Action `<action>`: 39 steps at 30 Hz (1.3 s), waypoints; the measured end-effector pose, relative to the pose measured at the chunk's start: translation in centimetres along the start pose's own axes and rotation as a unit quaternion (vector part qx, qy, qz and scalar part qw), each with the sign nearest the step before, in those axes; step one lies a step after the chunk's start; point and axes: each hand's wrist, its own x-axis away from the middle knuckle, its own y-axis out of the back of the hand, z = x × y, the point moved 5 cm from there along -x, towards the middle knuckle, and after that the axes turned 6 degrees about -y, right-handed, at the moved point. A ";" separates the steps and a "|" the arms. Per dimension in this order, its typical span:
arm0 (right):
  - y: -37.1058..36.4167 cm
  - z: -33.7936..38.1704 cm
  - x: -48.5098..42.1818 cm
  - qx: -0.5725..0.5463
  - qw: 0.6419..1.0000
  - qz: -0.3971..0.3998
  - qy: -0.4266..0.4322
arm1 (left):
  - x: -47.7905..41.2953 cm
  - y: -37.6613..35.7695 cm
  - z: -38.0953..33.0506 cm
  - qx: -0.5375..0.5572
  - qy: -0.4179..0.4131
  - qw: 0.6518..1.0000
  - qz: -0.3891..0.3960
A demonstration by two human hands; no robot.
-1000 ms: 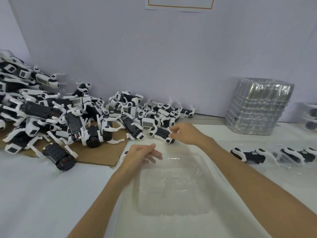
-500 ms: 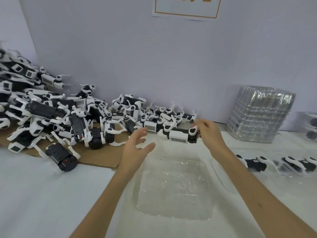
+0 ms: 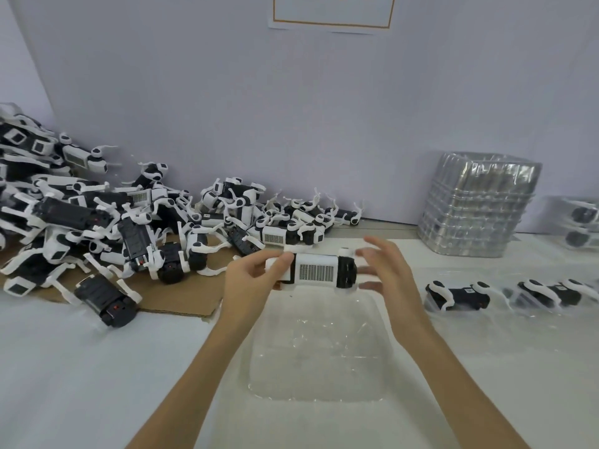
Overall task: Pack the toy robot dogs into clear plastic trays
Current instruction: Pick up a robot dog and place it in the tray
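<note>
A black-and-white toy robot dog [image 3: 319,270] lies on its side in the air, barcode facing me, above the far edge of a clear plastic tray [image 3: 319,387] with nothing in it. My left hand [image 3: 251,280] grips the dog's left end. At the dog's right end is my right hand [image 3: 385,277], fingers spread and blurred, fingertips touching or very near it. A big heap of toy dogs [image 3: 136,222] covers brown cardboard [image 3: 181,298] at the left. Two packed dogs [image 3: 460,294] sit in clear trays at the right.
A tall stack of clear trays [image 3: 476,205] stands at the back right against the grey wall. More packed trays [image 3: 583,222] show at the far right edge. The work surface is white; one loose dog [image 3: 107,301] lies on the cardboard's front edge.
The right hand lifted a dog from the heap and carried it over the tray. The left hand rose and took hold of its left end. The right hand's fingers have loosened.
</note>
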 end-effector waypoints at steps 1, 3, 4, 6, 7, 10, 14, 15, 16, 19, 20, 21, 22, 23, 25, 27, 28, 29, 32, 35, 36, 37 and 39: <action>0.2 0.3 0.4 0.063 0.996 -0.006 0.064 | 0.1 0.1 0.1 -0.007 0.002 1.000 -0.009; -0.1 1.2 1.2 0.211 0.953 0.001 0.218 | 0.2 0.5 0.2 -0.008 0.004 1.000 -0.029; -0.6 1.5 1.6 0.280 0.919 0.010 0.277 | 0.2 0.6 0.1 -0.008 0.002 0.999 -0.035; -1.7 1.7 2.1 0.371 0.869 0.026 0.327 | 0.2 0.6 0.2 -0.005 0.004 0.999 -0.035; -2.1 1.5 2.2 0.386 0.860 0.031 0.332 | 0.3 0.5 0.1 0.000 0.008 0.999 -0.031; -2.0 1.6 2.5 0.351 0.869 0.006 0.349 | 0.2 0.3 0.5 0.006 0.005 1.000 -0.018; -0.1 2.3 2.2 0.254 0.909 -0.075 0.321 | -0.2 0.8 1.4 0.011 0.029 0.999 -0.026; 0.4 2.3 1.9 0.232 0.922 -0.092 0.295 | -0.4 1.0 1.9 0.019 0.053 0.998 -0.020; 0.9 2.3 1.7 0.207 0.936 -0.103 0.264 | -0.5 1.2 2.4 0.023 0.081 0.996 -0.007; 2.1 2.0 0.9 0.118 0.973 -0.112 0.165 | -0.4 1.3 3.9 0.016 0.166 0.984 0.067; 2.2 1.7 0.6 0.088 0.982 -0.101 0.134 | -0.2 1.1 4.1 0.013 0.187 0.978 0.089; 2.3 1.5 0.3 0.059 0.989 -0.084 0.104 | 0.0 0.8 4.2 0.009 0.201 0.974 0.104; 2.4 1.4 0.0 0.036 0.994 -0.063 0.076 | 0.2 0.5 4.3 0.006 0.207 0.972 0.115; 2.4 1.2 -0.3 0.019 0.998 -0.033 0.051 | 0.4 0.2 4.3 0.003 0.208 0.970 0.123; 1.9 0.9 -0.5 0.000 0.999 0.048 0.008 | 0.7 -0.1 4.4 0.002 0.214 0.967 0.135; 1.1 0.5 -0.2 -0.036 0.992 0.114 -0.031 | 0.8 -0.3 4.3 -0.001 0.214 0.962 0.168; 0.8 0.4 0.1 -0.066 0.988 0.129 -0.049 | 0.8 -0.4 4.2 -0.010 0.209 0.958 0.194; 0.4 0.3 0.3 -0.089 0.985 0.134 -0.064 | 0.9 -0.4 4.0 -0.023 0.202 0.954 0.222; -0.5 0.0 0.7 -0.093 0.984 0.121 -0.096 | 1.0 -0.5 3.8 -0.050 0.180 0.946 0.264; -0.6 -0.3 0.6 -0.063 0.989 0.079 -0.110 | 0.9 -0.7 3.6 -0.070 0.173 0.953 0.239; -0.5 -0.3 0.5 -0.060 0.989 0.072 -0.110 | 1.0 -0.8 3.5 -0.063 0.184 0.958 0.211; -0.5 -0.3 0.5 -0.061 0.990 0.069 -0.109 | 1.0 -0.8 3.5 -0.048 0.197 0.962 0.182; -0.5 -0.2 0.5 -0.072 0.989 0.068 -0.108 | 0.9 -0.8 3.6 -0.025 0.211 0.970 0.120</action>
